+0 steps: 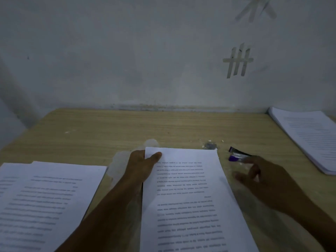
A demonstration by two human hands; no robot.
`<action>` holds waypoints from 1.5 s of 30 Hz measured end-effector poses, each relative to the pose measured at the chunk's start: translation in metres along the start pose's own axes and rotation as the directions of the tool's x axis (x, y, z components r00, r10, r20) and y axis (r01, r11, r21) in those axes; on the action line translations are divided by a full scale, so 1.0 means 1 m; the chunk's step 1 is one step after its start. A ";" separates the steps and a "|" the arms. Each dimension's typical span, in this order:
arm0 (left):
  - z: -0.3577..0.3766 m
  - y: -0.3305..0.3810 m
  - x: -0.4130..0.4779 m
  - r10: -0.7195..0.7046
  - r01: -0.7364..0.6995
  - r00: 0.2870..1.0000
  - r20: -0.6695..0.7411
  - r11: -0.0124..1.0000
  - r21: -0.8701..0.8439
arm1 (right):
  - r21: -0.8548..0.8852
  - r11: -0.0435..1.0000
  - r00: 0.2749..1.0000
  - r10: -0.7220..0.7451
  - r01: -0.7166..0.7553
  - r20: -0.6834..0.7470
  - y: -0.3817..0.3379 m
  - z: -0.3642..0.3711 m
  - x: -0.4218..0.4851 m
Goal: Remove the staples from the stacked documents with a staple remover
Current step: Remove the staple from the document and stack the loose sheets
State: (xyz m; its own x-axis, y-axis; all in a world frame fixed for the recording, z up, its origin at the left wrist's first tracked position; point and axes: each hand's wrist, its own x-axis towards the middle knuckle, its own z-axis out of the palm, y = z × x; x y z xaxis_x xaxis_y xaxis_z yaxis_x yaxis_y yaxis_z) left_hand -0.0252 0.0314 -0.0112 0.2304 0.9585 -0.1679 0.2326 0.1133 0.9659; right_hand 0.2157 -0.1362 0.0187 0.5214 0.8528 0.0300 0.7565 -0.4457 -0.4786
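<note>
Left hand (143, 166) pinches the far corner of a limp white printed document (190, 197) on the surface; right hand (267, 180), fingers spread and empty, touches the small rigid purple staple remover (237, 156) just right of it.

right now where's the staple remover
In the head view, the purple staple remover lies on the table, right of the middle document, at the right hand fingertips.

It looked like a plain, dim study corner in a home: a wood-grain tabletop (112, 128) stood against a stained, bare wall (127, 60) with tape strips (237, 60), and printed paper stacks (312, 137) lay around.
</note>
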 end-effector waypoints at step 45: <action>0.015 -0.008 0.015 0.305 -0.296 0.952 -0.040 0.943 0.149 | -0.168 0.516 0.531 -0.721 0.840 0.445 -0.106 0.012 0.121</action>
State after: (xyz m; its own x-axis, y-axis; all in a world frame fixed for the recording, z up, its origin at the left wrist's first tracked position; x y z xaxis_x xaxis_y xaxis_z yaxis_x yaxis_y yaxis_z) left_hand -0.0091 0.0410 -0.0247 0.2525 0.9570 0.1426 0.2923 -0.2159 0.9316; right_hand 0.1938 0.0178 0.0624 -0.4438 0.8956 -0.0300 0.8945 0.4408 -0.0745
